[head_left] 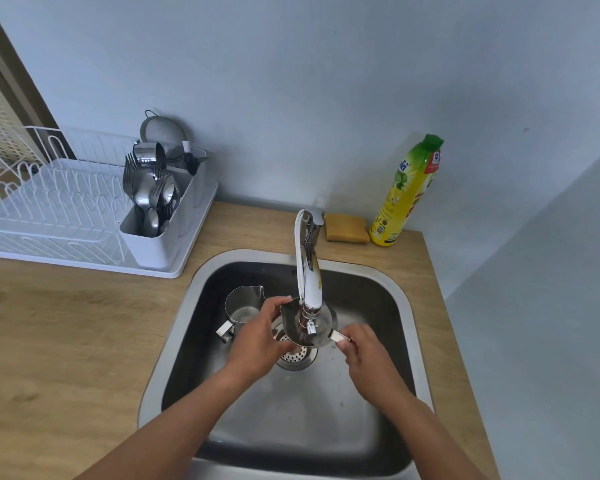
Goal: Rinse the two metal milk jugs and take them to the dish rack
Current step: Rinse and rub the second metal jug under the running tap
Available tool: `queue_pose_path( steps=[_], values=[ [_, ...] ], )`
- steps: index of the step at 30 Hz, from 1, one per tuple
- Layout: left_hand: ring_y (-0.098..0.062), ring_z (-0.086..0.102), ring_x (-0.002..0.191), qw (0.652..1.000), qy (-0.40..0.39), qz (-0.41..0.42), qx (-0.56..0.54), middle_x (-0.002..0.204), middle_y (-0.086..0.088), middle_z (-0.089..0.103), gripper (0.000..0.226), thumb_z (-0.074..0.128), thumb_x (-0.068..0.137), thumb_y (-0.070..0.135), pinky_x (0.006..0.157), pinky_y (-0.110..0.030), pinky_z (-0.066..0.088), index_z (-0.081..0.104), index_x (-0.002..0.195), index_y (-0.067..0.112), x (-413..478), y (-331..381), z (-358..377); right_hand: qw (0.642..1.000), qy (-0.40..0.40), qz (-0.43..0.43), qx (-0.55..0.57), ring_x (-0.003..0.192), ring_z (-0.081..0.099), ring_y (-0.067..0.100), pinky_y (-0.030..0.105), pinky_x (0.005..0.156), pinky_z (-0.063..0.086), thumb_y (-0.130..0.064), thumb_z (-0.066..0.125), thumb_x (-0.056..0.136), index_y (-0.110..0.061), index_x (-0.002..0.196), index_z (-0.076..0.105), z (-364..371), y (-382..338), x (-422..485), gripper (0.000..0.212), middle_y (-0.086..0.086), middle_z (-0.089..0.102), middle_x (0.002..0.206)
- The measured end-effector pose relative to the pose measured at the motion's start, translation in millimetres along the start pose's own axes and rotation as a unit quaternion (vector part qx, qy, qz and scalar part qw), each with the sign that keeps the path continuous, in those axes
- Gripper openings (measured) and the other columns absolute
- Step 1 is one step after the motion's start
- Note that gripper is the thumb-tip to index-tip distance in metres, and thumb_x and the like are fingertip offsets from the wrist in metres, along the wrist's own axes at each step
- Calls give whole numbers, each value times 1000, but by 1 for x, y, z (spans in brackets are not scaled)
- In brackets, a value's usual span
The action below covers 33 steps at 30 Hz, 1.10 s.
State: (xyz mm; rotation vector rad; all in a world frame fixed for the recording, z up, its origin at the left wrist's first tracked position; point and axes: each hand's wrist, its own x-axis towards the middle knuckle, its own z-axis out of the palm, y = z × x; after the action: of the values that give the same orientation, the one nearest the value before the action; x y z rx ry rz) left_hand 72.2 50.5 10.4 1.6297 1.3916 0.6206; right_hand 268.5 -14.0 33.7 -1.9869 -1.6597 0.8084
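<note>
One metal milk jug (293, 323) is held over the sink drain, right under the tap spout. My left hand (257, 336) grips its body from the left, thumb on the rim. My right hand (362, 348) pinches its handle on the right. The second metal jug (242, 306) stands upright on the sink floor at the left, its handle toward the near left. The white dish rack (66, 216) sits on the counter at the far left.
The chrome tap (309, 268) rises from the back of the steel sink (395, 292). A cutlery holder (160, 230) full of spoons and forks fills the rack's right end. A sponge (347, 228) and a yellow detergent bottle (404, 199) stand behind the sink.
</note>
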Motion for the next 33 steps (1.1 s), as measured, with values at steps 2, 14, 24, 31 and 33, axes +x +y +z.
queue_pose_path(
  steps=[2, 14, 24, 31, 33],
  values=[
    [-5, 55, 91, 999, 20, 13, 42, 107, 14, 61, 86, 89, 64, 24, 88, -36, 57, 40, 132, 46, -3, 1, -7, 999, -2, 8, 43, 87, 59, 13, 36, 84, 56, -19, 48, 100, -23, 93, 54, 8, 4, 6, 10, -10, 51, 101],
    [3, 49, 104, 988, 53, 74, 123, 120, 20, 56, 83, 88, 59, 42, 90, -16, 40, 47, 131, 39, -24, 11, -39, 966, -57, 73, 240, 99, 69, 16, 36, 79, 60, -12, 41, 103, -24, 89, 52, 43, -1, 12, 22, 2, 67, 100],
    [-4, 68, 95, 990, -19, -136, -37, 100, 13, 72, 84, 92, 35, 49, 94, -35, 53, 57, 110, 31, -29, -22, -14, 954, -95, 148, 243, 66, 67, 27, 26, 50, 46, -23, 43, 102, -19, 87, 57, 31, 10, 3, 21, 6, 59, 78],
    [-2, 58, 105, 991, -19, -115, -71, 103, 21, 62, 72, 90, 56, 8, 92, -21, 41, 52, 114, 28, -21, -28, 8, 948, -17, 173, 265, 79, 61, 20, 32, 64, 52, -17, 50, 98, -18, 82, 60, 47, 14, 2, 19, 6, 64, 89],
    [-6, 59, 107, 992, -17, -113, -61, 104, 20, 63, 72, 91, 56, 12, 89, -21, 40, 52, 113, 31, -18, -31, 5, 948, -33, 177, 262, 79, 63, 20, 31, 65, 55, -17, 50, 99, -18, 86, 62, 47, 13, 4, 18, 5, 64, 89]
  ],
)
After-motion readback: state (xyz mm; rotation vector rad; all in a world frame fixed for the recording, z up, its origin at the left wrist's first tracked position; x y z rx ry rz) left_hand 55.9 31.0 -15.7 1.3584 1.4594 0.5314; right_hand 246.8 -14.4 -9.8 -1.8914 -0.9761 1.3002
